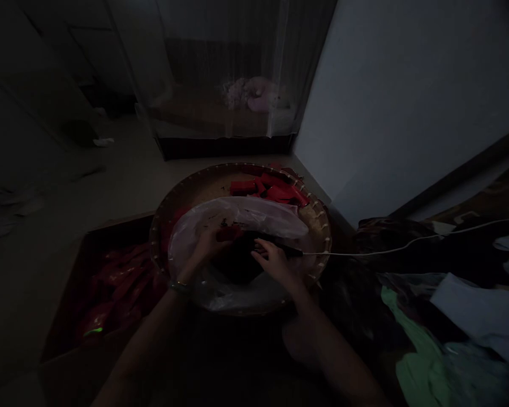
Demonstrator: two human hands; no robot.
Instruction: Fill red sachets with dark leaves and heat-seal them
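Observation:
In the dim head view, my left hand is closed on a small red packet at the left of a dark heap. The heap sits in a clear plastic bag spread over a round bamboo tray. What the heap consists of is too dark to make out. My right hand hovers at the heap's right side, fingers apart, with nothing visible in them. Just beyond that hand lies a black handle-like piece joined to a white cord. Dark crumbs dot the bag near my left hand.
Several red packets lie at the tray's far right. A box filled with shiny red packets stands at the left. Clothes and a green cloth are piled on the right. Behind the tray are a wall and a sheer curtain.

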